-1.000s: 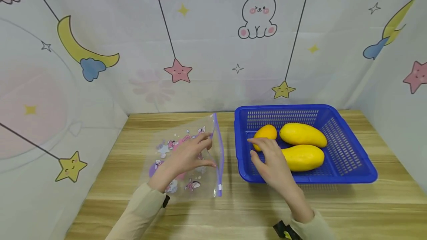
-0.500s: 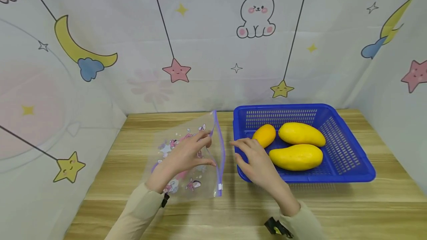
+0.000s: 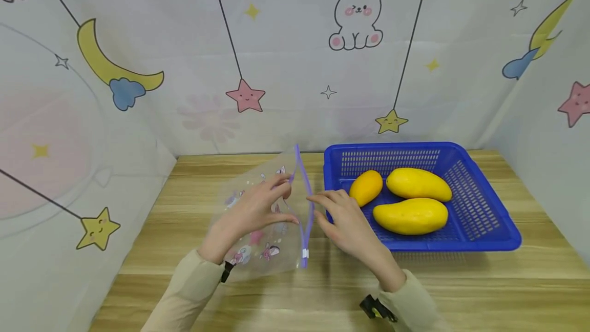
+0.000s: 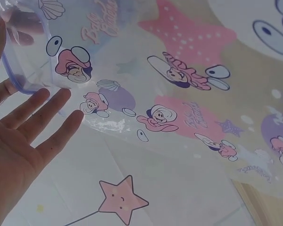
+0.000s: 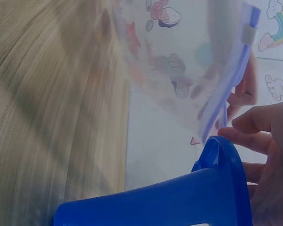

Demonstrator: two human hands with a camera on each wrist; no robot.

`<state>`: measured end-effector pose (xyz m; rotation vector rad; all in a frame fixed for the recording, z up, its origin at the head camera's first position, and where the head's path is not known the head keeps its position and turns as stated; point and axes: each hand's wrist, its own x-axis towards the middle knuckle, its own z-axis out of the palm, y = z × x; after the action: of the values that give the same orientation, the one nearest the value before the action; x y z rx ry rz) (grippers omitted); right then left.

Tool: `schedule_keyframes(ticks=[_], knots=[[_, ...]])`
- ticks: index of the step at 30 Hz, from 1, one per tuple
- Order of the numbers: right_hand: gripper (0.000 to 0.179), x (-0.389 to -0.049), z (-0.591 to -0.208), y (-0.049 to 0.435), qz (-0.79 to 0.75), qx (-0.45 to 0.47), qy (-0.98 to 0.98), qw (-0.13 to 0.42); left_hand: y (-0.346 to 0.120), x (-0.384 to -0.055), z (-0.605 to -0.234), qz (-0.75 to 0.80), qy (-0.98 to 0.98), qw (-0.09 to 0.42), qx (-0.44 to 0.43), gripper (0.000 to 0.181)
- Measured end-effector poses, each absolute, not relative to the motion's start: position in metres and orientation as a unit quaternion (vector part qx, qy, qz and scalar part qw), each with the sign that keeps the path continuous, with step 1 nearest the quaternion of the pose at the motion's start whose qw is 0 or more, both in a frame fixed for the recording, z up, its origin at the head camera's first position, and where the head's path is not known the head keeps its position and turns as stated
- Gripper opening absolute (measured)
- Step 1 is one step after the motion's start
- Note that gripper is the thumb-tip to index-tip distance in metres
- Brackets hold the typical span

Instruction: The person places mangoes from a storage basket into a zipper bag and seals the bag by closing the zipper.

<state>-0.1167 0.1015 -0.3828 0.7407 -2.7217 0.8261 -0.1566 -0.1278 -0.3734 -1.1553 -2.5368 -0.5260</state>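
A left hand (image 3: 252, 208), thumb and fingers spread, touches the mouth of a clear printed plastic bag (image 3: 258, 240) with lilac zip edging (image 3: 310, 225); should it slip, the limp mouth could collapse. A right hand (image 3: 349, 223), fingertips parted beside that edging, contact unclear, could bump the adjacent blue perforated plastic basket (image 3: 451, 246) holding three yellow oval fruits (image 3: 410, 216).

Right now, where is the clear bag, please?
In the head view, the bag is left of the blue basket, with the left hand at its mouth and the right hand close by.
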Motion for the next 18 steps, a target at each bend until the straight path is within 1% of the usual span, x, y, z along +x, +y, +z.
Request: schedule_keyframes(ticks=[4,6,7,11,13,14,18], knots=[[0.031,-0.118,-0.382,0.099,0.279,0.257,-0.920,0.098,-0.129,-0.156,-0.367,-0.196,-0.880,0.147,-0.408,0.072],[0.031,-0.119,-0.381,0.098,0.278,0.259,-0.920,0.098,-0.129,-0.156,-0.365,-0.203,-0.879,0.141,-0.408,0.072],[0.031,-0.119,-0.381,0.098,0.278,0.261,-0.919,0.100,-0.129,-0.156,-0.364,-0.204,-0.879,0.140,-0.408,0.068],[0.030,-0.120,-0.379,0.096,0.282,0.260,-0.918,0.103,-0.129,-0.155,-0.359,-0.208,-0.878,0.138,-0.408,0.067],[0.030,-0.120,-0.379,0.096,0.284,0.258,-0.918,0.103,-0.128,-0.155,-0.357,-0.209,-0.878,0.139,-0.409,0.062],[0.029,-0.119,-0.378,0.096,0.285,0.257,-0.918,0.100,-0.128,-0.155,-0.355,-0.210,-0.877,0.139,-0.410,0.065],[0.028,-0.119,-0.377,0.095,0.284,0.255,-0.919,0.098,-0.128,-0.154,-0.350,-0.206,-0.876,0.142,-0.412,0.050]])
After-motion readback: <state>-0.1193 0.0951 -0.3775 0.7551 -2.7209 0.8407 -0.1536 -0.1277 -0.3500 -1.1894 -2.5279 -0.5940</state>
